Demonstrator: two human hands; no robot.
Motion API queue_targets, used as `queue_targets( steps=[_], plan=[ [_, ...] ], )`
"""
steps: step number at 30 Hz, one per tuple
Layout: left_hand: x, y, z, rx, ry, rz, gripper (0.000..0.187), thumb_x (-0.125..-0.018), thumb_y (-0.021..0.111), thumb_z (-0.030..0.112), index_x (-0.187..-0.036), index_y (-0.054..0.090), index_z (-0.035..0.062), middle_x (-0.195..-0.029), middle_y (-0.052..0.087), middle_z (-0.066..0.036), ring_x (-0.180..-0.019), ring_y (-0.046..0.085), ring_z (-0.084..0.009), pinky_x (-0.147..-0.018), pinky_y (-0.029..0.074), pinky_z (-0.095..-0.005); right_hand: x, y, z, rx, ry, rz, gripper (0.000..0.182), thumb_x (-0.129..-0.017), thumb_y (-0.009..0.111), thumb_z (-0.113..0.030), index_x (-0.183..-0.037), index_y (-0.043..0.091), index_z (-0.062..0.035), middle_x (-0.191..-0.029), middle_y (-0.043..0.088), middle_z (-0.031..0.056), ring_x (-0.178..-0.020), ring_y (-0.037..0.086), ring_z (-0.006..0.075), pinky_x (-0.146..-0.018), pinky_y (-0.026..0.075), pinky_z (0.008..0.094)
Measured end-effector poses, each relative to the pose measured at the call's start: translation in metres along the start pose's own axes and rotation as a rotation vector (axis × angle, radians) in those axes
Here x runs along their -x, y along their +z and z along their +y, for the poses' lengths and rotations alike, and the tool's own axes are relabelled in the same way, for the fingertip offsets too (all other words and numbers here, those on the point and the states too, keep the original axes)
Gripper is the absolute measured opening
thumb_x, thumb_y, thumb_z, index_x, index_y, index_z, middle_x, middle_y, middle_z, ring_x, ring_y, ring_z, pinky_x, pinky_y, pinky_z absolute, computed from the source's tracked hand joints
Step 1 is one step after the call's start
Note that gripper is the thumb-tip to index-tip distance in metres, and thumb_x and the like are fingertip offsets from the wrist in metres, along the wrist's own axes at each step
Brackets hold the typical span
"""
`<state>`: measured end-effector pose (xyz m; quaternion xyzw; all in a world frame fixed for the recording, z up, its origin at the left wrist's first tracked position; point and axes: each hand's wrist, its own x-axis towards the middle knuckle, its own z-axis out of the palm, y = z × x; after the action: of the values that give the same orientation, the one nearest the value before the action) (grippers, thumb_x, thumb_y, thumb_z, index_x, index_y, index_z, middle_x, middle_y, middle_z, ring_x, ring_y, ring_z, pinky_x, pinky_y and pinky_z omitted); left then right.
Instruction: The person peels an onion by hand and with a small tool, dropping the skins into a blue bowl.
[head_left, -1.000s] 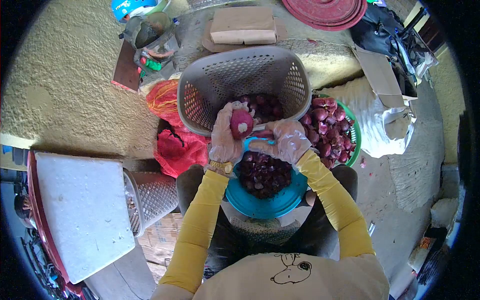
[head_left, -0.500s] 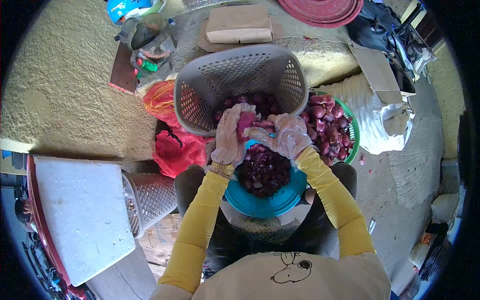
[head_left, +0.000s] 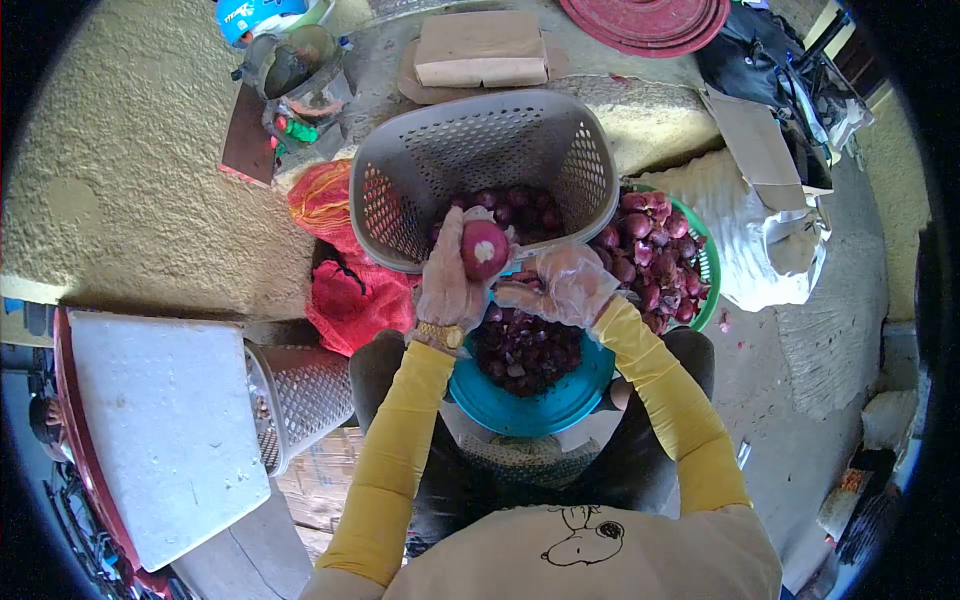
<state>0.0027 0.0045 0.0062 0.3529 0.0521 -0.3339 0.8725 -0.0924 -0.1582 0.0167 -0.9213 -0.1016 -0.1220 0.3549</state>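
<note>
A round red onion (head_left: 485,249) with a pale cut end rests in my left hand (head_left: 452,275), which wears a clear plastic glove. My right hand (head_left: 568,284), also gloved, is just to the right, its fingers curled over a small blue item that is mostly hidden. Below both hands is a blue basin (head_left: 530,418) with dark red onion skins (head_left: 528,350). The grey perforated basket (head_left: 480,130) beyond them has red onions at its bottom. A green basket (head_left: 710,265) on the right is heaped with onions.
Red mesh sacks (head_left: 355,300) lie left of the grey basket. A white board (head_left: 165,430) and a pale crate (head_left: 300,400) stand at the left. White sacking (head_left: 750,250) is at the right, and a cardboard piece (head_left: 480,50) lies at the back.
The onion in my left hand now shows its round side and pale end upward. My right hand has moved slightly away from it, and the hands are a little farther apart.
</note>
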Motion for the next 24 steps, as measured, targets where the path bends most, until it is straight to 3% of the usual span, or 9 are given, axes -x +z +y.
queue_targets(
  steps=[3,5,9,12,14,18,21,23,24],
  plan=[
    [0.004,0.002,0.006,0.034,-0.002,-0.027,0.043,-0.103,0.059,0.036,-0.128,0.055,0.0013,-0.12,0.062,-0.017,-0.117,0.061,-0.0354,-0.098,0.056,-0.0513,0.003,0.0,0.001,0.123,-0.015,-0.044,0.039,-0.09,0.069,-0.052,-0.098,0.076,-0.0153,-0.075,0.07,0.0141,-0.067,0.067,0.0351,-0.061,0.053,0.0418],
    [0.0,-0.001,0.008,0.183,-0.068,0.072,0.046,-0.102,0.059,0.038,-0.13,0.055,0.0012,-0.122,0.062,-0.019,-0.117,0.061,-0.0375,-0.099,0.054,-0.0547,0.008,0.007,0.011,0.164,0.049,-0.2,0.043,-0.09,0.066,-0.057,-0.095,0.076,-0.0155,-0.07,0.067,0.0143,-0.065,0.066,0.0356,-0.059,0.051,0.0443],
    [-0.005,-0.011,0.007,0.169,-0.052,0.082,0.046,-0.102,0.059,0.038,-0.129,0.055,0.0015,-0.123,0.062,-0.018,-0.117,0.061,-0.0375,-0.1,0.054,-0.0546,0.004,0.008,0.002,0.231,0.114,-0.105,0.052,-0.091,0.06,-0.064,-0.088,0.076,-0.0148,-0.067,0.065,0.0151,-0.064,0.065,0.0353,-0.058,0.05,0.0462],
    [-0.009,-0.024,0.004,0.21,-0.042,0.087,0.045,-0.102,0.06,0.037,-0.13,0.055,0.0021,-0.123,0.062,-0.018,-0.118,0.06,-0.0366,-0.102,0.052,-0.052,0.002,0.002,-0.002,-0.049,0.178,-0.146,0.059,-0.091,0.056,-0.069,-0.077,0.074,-0.0139,-0.064,0.063,0.0152,-0.063,0.064,0.0355,-0.057,0.048,0.0471],
    [-0.009,-0.027,0.002,0.126,0.009,0.1,0.045,-0.102,0.06,0.036,-0.131,0.054,0.0023,-0.123,0.063,-0.017,-0.117,0.06,-0.0359,-0.102,0.052,-0.0495,0.005,0.01,0.009,0.352,0.137,-0.169,0.065,-0.088,0.056,-0.074,-0.071,0.072,-0.0123,-0.062,0.062,0.0144,-0.062,0.064,0.0351,-0.056,0.047,0.0458],
    [-0.011,-0.034,-0.001,-0.005,0.088,0.119,0.044,-0.102,0.06,0.034,-0.133,0.054,0.0027,-0.123,0.064,-0.016,-0.117,0.06,-0.0348,-0.103,0.052,-0.0457,-0.001,-0.001,-0.007,0.42,0.197,-0.241,0.071,-0.08,0.058,-0.081,-0.071,0.071,-0.0111,-0.061,0.062,0.013,-0.062,0.065,0.0333,-0.056,0.049,0.0439],
    [-0.011,-0.034,-0.001,-0.287,0.162,-0.008,0.043,-0.102,0.06,0.034,-0.131,0.055,0.0022,-0.122,0.064,-0.016,-0.114,0.062,-0.0345,-0.101,0.053,-0.0461,-0.002,-0.004,-0.01,0.433,0.248,-0.333,0.077,-0.072,0.06,-0.086,-0.071,0.072,-0.0107,-0.061,0.063,0.0114,-0.062,0.066,0.0311,-0.057,0.05,0.043],
    [-0.007,-0.023,0.007,0.157,-0.113,0.053,0.043,-0.103,0.059,0.036,-0.129,0.056,0.0015,-0.122,0.064,-0.018,-0.113,0.063,-0.0344,-0.098,0.054,-0.0465,-0.002,-0.006,-0.011,0.434,0.195,-0.327,0.078,-0.067,0.063,-0.089,-0.07,0.072,-0.0109,-0.063,0.065,0.0107,-0.064,0.067,0.0299,-0.059,0.051,0.0422],
    [-0.005,-0.019,0.01,0.157,-0.111,0.053,0.043,-0.103,0.059,0.036,-0.129,0.056,0.0015,-0.122,0.064,-0.018,-0.113,0.063,-0.0344,-0.098,0.054,-0.0465,-0.001,-0.005,-0.01,0.434,0.192,-0.327,0.078,-0.067,0.063,-0.089,-0.07,0.072,-0.0109,-0.063,0.065,0.0107,-0.064,0.067,0.0299,-0.059,0.051,0.0422]
  ],
)
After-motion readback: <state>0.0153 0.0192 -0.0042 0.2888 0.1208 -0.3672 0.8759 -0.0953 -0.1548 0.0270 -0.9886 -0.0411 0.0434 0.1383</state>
